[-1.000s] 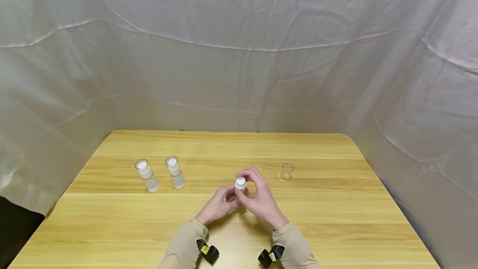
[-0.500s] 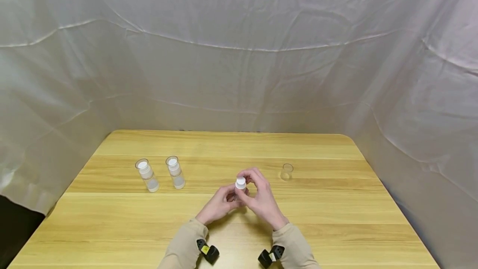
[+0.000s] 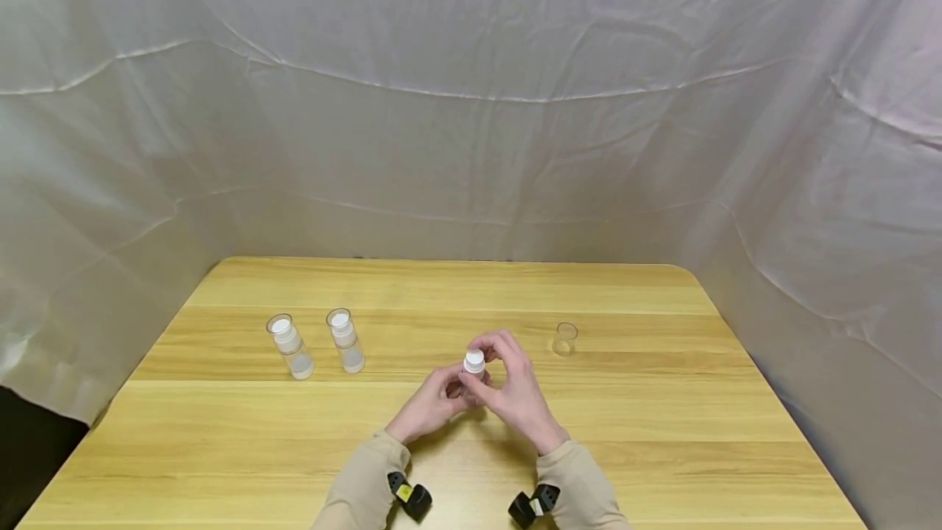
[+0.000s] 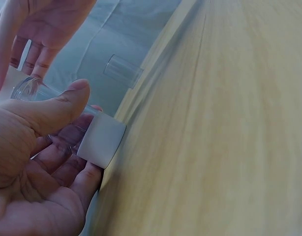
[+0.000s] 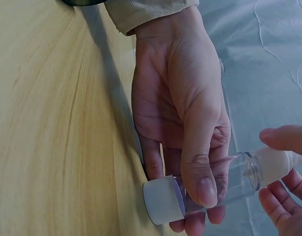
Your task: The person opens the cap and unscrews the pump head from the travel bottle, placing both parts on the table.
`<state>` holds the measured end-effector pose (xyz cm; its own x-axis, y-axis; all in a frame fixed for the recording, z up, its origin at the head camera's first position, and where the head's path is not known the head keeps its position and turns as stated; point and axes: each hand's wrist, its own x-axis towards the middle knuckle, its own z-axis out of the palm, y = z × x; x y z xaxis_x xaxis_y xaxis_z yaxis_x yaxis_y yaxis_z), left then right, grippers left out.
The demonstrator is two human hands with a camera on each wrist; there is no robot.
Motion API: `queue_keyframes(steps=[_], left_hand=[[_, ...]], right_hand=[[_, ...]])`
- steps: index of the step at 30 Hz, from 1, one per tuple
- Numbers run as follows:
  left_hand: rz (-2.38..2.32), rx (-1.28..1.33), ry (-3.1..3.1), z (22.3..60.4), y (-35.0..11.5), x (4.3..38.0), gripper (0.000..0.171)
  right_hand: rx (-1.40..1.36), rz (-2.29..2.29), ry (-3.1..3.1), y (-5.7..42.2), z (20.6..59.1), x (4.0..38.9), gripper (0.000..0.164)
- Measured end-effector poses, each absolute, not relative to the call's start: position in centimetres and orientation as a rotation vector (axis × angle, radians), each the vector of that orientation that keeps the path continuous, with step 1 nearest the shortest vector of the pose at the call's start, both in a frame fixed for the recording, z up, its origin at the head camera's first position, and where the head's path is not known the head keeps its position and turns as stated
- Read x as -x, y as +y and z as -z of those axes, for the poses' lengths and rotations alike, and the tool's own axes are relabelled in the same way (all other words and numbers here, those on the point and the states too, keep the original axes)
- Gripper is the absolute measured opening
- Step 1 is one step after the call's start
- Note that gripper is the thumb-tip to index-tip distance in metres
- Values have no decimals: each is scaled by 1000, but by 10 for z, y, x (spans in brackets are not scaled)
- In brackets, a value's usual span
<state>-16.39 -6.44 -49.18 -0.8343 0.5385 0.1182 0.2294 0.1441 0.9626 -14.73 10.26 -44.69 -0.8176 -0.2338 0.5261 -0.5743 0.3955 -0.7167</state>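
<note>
Bottle (image 5: 234, 189), clear-bodied with a white base (image 5: 164, 200) and white top (image 3: 474, 360), is held near upright at 12 o'clock before me. My left hand (image 3: 430, 405) wraps the clear body just above the base; my right hand (image 3: 518, 387) pinches the white top between thumb and fingers, both grips narrow. Toward 10 o'clock, 2 similar bottles (image 3: 345, 342) stand on the wooden table (image 3: 662, 432); toward 2 o'clock stands a small clear cylinder (image 3: 565, 339), open rim up

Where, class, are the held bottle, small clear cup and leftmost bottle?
Held bottle (image 5: 235, 189): right wrist view, clear barrel.
Small clear cup (image 4: 123, 72): left wrist view, side wall.
Leftmost bottle (image 3: 290, 343): head view, white upper part.
</note>
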Motion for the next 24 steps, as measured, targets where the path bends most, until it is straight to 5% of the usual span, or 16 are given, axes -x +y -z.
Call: queue_keyframes(steps=[24], left_hand=[[-1761,-733,2155,491,-64,164,37]], right_hand=[[-727,-1333,-2295,102,449,149,38]])
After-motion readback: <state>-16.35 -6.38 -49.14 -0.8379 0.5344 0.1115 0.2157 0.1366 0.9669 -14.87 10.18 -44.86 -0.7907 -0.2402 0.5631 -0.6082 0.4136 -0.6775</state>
